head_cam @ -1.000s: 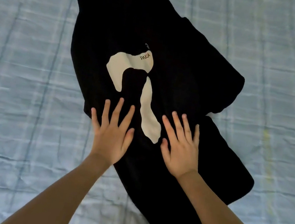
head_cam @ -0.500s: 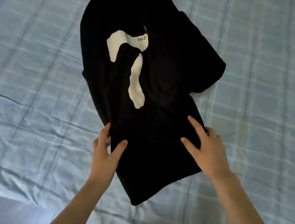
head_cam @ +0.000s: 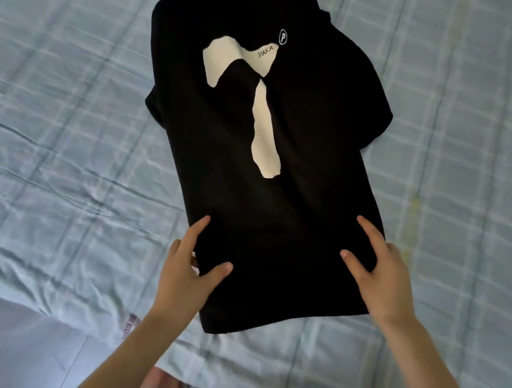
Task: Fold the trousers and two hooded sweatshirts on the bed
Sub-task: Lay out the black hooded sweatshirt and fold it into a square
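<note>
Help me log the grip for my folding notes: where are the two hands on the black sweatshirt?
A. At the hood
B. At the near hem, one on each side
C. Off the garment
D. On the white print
B: the left hand and right hand pinch the near hem of the black sweatshirt, below the white print.

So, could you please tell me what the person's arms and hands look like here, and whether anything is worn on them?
Both forearms are bare as far as the picture shows: no sleeves in view. The left hand and right hand have no gloves, and no rings, watch or bracelets are visible. The nails look short and unpainted.
</note>
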`<state>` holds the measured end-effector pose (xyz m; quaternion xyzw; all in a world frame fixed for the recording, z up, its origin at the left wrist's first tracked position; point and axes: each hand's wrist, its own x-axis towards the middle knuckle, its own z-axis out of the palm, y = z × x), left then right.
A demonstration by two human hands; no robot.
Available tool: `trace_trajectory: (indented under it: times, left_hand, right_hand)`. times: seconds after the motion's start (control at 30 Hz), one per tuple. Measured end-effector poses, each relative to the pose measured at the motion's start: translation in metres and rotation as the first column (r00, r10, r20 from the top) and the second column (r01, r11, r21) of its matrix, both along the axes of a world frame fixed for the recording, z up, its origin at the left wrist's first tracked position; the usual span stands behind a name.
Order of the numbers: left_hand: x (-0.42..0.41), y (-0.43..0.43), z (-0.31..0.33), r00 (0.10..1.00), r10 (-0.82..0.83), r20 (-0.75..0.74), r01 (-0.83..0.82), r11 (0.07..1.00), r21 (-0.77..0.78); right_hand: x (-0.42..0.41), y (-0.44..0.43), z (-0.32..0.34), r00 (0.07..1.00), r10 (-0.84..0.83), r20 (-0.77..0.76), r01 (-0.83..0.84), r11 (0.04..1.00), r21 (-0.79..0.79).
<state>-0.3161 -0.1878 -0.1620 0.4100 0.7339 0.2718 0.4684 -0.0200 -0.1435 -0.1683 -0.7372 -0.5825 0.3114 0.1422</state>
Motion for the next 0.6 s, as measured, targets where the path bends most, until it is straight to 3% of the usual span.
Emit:
trace_trajectory:
  times: [0.1,0.3,0.4,0.47,0.53,0.6]
  left_hand:
    - [0.010,-0.003,-0.011,1.000,0.005,-0.019,-0.004,0.999,0.043]
    - [0.019,0.001,-0.005,0.998,-0.042,-0.035,0.044,0.998,0.053]
    - [0.026,0.000,0.002,0.997,-0.011,-0.075,0.020,0.992,0.121]
    - [0.037,-0.007,-0.001,0.990,-0.101,-0.101,0.109,0.991,0.080]
    - [0.043,-0.010,-0.010,0.975,-0.187,-0.118,0.189,0.982,0.006]
    - [0.039,-0.008,-0.012,0.963,-0.219,-0.154,0.221,0.975,-0.005]
  right_hand:
    - [-0.009,0.004,-0.012,0.988,0.043,0.146,-0.053,0.997,0.063]
    - [0.009,0.011,0.009,0.999,0.035,0.020,-0.036,0.996,0.078]
    - [0.035,0.013,0.017,0.998,-0.026,0.056,0.020,0.994,0.105]
    - [0.039,0.016,0.010,0.996,-0.038,0.077,0.037,0.999,0.012]
    - [0.033,0.020,-0.001,0.977,0.002,0.213,0.005,0.999,-0.034]
    - [0.017,0.025,-0.003,0.904,0.004,0.428,-0.024,0.999,0.042]
